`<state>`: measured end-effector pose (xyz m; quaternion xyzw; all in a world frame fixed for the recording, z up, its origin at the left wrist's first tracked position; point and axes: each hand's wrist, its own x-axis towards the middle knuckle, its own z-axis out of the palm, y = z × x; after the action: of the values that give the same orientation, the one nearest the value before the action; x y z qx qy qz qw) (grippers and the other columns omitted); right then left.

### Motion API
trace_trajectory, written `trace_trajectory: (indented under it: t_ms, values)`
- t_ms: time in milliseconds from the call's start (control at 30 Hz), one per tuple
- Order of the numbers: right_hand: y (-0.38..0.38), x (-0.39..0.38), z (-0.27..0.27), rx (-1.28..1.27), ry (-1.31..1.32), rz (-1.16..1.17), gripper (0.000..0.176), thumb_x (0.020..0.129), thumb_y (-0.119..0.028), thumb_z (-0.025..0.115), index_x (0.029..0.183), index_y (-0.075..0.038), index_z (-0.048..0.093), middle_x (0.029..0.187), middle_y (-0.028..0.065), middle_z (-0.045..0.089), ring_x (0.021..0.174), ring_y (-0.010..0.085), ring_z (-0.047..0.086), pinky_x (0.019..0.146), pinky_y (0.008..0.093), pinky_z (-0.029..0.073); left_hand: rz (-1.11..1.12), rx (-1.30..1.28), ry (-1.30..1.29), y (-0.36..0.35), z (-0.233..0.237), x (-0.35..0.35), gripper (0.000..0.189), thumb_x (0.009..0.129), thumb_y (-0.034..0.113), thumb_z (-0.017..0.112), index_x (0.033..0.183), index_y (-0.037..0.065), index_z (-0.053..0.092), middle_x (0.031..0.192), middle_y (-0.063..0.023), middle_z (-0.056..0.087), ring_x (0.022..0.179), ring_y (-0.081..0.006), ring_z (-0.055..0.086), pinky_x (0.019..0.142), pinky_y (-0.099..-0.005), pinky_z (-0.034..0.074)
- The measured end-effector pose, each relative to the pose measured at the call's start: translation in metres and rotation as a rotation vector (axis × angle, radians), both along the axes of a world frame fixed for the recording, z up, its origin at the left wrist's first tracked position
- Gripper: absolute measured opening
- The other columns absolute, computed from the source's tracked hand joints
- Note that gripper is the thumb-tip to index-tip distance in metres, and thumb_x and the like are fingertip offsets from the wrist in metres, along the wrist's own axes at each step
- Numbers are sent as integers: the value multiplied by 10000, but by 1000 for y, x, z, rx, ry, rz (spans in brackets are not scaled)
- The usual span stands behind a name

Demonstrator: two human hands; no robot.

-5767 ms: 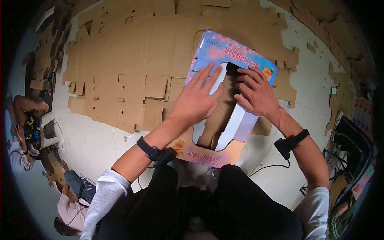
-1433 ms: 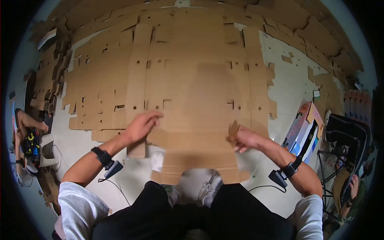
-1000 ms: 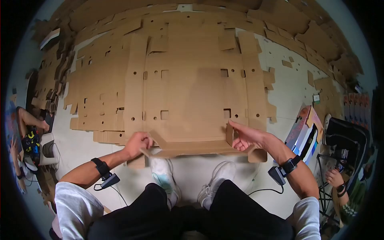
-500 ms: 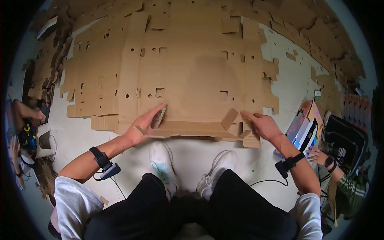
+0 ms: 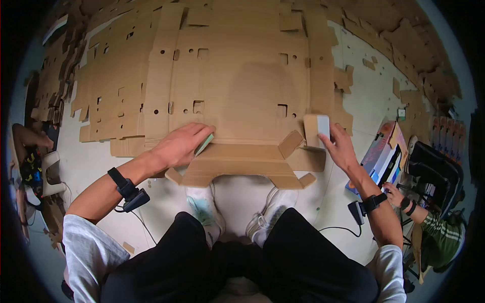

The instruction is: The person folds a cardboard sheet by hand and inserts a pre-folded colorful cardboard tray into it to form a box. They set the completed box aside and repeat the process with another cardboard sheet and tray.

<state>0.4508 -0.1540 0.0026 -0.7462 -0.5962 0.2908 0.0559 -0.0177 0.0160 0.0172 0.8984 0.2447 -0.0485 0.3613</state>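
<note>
A large flat die-cut cardboard sheet (image 5: 242,96) lies brown side up on the floor in front of me. Its near edge panel (image 5: 242,164) is folded toward me, above my shoes. My left hand (image 5: 182,145) presses down on the left end of that fold, fingers closed over a raised side flap whose green printed face shows. My right hand (image 5: 339,149) lifts the right side flap (image 5: 317,129) upright, fingers behind it.
Many more flat cardboard blanks (image 5: 111,96) cover the floor to the left and beyond. A folded printed box (image 5: 384,154) stands at the right beside another person's hands (image 5: 391,191). Another person sits at the far left (image 5: 28,156).
The near edge panel has folded further toward me and flattened. My right hand has raised the right side flap upright; my left hand pressed down onto the left flap.
</note>
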Motion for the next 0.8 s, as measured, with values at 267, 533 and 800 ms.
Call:
trace_trajectory:
  t_ms: [267, 533, 800]
  values:
    - [44, -55, 74, 90, 244, 28, 207, 886, -170, 685, 1011, -7, 715, 741, 188, 665, 597, 286, 631, 629, 375, 529, -56, 47, 67, 21, -7, 0, 615, 841, 34, 680, 1431, 12, 509, 1391, -206, 586, 1294, -415, 568, 1130, -462, 485]
    - [81, -116, 77, 22, 390, 341, 174, 946, -185, 713, 1025, -30, 708, 803, 164, 657, 717, 306, 653, 681, 419, 527, -205, 111, 25, 17, -6, 9, 533, 890, 46, 657, 1408, 14, 534, 1376, -203, 588, 1299, -396, 559, 1145, -467, 468]
    - [95, -130, 2, 193, 123, 861, 227, 875, -192, 798, 1057, -80, 721, 1069, 110, 578, 1099, 308, 587, 1010, 452, 479, -20, 337, 235, 3, -10, -11, 687, 850, 194, 789, 1468, 57, 522, 1631, -238, 350, 1461, -486, 414, 1202, -524, 418]
